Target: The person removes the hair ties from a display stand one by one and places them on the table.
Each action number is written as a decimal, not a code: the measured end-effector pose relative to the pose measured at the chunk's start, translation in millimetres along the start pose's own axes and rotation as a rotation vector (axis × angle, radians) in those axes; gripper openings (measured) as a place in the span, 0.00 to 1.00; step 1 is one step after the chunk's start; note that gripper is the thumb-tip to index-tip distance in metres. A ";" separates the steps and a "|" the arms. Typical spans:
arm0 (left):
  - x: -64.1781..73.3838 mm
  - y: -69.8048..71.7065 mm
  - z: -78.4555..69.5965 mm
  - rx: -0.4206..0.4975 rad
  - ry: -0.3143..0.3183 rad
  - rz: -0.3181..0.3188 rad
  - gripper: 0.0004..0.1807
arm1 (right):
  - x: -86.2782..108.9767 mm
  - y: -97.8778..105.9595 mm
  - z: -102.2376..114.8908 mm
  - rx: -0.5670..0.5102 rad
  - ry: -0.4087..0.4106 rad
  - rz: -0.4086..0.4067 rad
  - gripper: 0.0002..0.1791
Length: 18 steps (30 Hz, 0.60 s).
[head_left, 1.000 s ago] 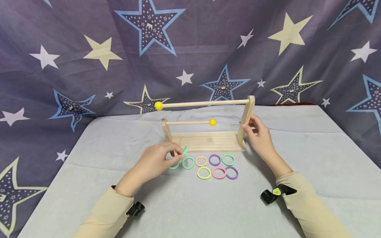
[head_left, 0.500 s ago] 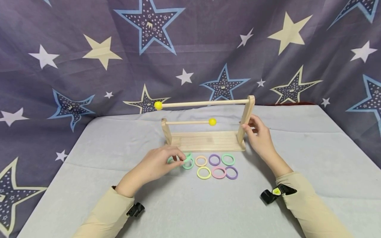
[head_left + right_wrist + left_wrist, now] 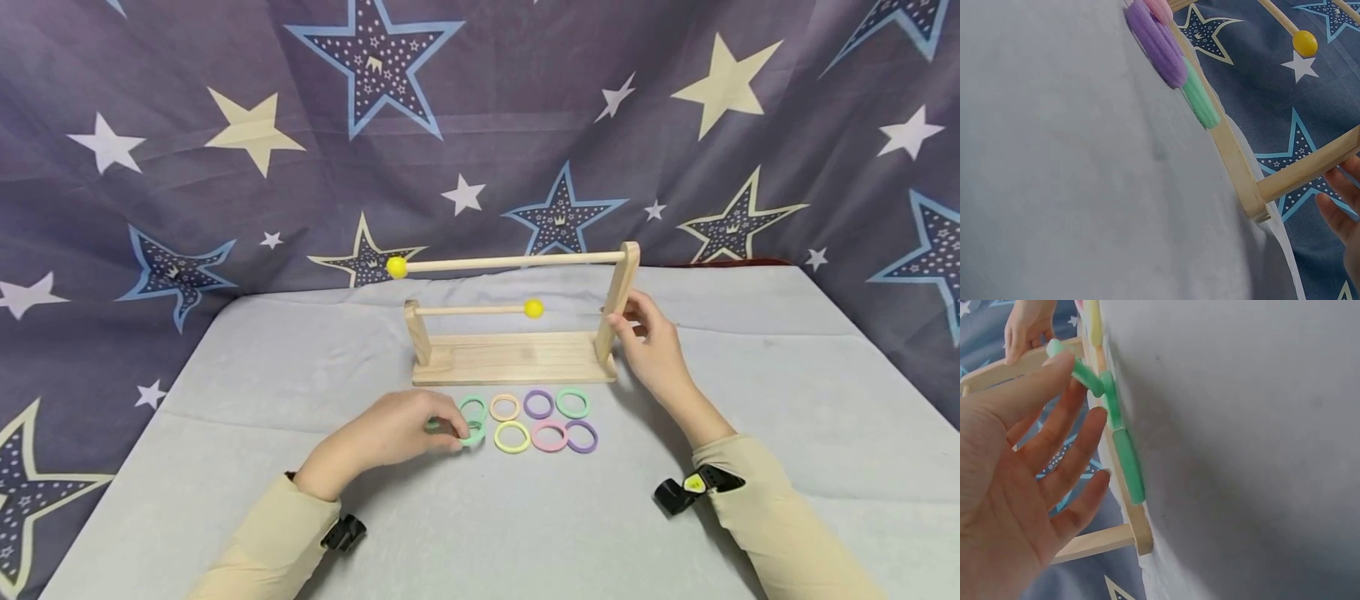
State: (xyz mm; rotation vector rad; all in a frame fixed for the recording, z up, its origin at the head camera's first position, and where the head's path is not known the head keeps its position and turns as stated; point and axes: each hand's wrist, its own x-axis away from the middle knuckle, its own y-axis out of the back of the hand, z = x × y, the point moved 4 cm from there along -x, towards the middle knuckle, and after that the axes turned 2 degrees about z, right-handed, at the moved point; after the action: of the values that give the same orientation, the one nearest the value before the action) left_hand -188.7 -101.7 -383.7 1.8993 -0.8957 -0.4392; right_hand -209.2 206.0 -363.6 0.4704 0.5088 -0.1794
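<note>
My left hand [image 3: 408, 427] pinches a green ring [image 3: 472, 442] between thumb and fingers, just in front of another green ring [image 3: 472, 398] lying on the cloth. In the left wrist view the held green ring [image 3: 1088, 378] is tilted and its lower end meets or overlaps a lying one. A further green ring [image 3: 432, 424] is mostly hidden behind the left hand. My right hand [image 3: 652, 343] holds the tall right upright of a wooden stand [image 3: 517, 360], thumb in front. Two horizontal dowels with yellow ball ends, one long and one short, carry no rings.
Right of the left hand lie an orange ring [image 3: 492, 407], a purple ring [image 3: 527, 404], a green ring [image 3: 573, 392], a yellow ring [image 3: 512, 450], a pink ring [image 3: 549, 448] and a second purple ring [image 3: 596, 437]. A star-patterned curtain [image 3: 510, 100] hangs behind the cloth-covered table.
My left hand has brought the green ring down and towards me, from near the stand's base to just before the lying green one. The right hand keeps its hold on the upright.
</note>
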 end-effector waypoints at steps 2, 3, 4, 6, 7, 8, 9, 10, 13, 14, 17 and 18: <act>0.4 -2.7 0.3 0.015 0.010 0.038 0.05 | -0.2 0.1 0.1 0.001 0.003 0.000 0.16; 0.5 -3.9 0.6 0.022 0.016 0.055 0.05 | -0.3 0.1 0.1 0.002 0.004 0.000 0.16; 0.7 -5.0 1.0 0.032 0.021 0.068 0.06 | -0.3 0.0 0.1 0.003 0.005 0.000 0.16; 1.0 -6.6 1.7 0.043 0.027 0.083 0.06 | -0.4 -0.1 0.1 0.006 0.008 -0.001 0.16; 1.1 -7.0 1.9 0.044 0.029 0.085 0.06 | -0.4 -0.1 0.1 0.007 0.009 -0.001 0.16; 1.1 -7.2 2.1 0.044 0.029 0.083 0.05 | -0.4 -0.2 0.0 0.008 0.009 -0.001 0.16; 1.1 -7.4 2.4 0.038 0.029 0.078 0.05 | -0.5 -0.2 -0.1 0.009 0.010 -0.002 0.16; 0.9 -7.3 2.7 0.030 0.025 0.068 0.05 | -0.6 -0.2 -0.2 0.010 0.010 -0.002 0.16; -0.2 -6.6 3.5 -0.015 0.014 0.033 0.05 | -0.9 -0.1 -0.7 0.011 0.013 -0.004 0.16; -0.6 -6.4 3.6 -0.030 0.010 0.019 0.05 | -1.0 0.1 -0.9 0.013 0.014 -0.004 0.16; -2.5 -5.6 3.6 -0.070 -0.006 -0.015 0.05 | -1.2 0.4 -1.4 0.015 0.014 -0.005 0.16; -3.1 -5.3 3.4 -0.077 -0.009 -0.023 0.06 | -1.3 0.6 -1.3 0.016 0.013 -0.005 0.16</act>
State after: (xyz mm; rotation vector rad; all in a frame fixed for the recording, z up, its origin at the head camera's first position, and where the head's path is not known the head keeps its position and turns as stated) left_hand -190.8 -100.0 -390.2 1.8404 -0.8513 -0.4895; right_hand -210.7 207.2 -363.7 0.4859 0.5214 -0.1854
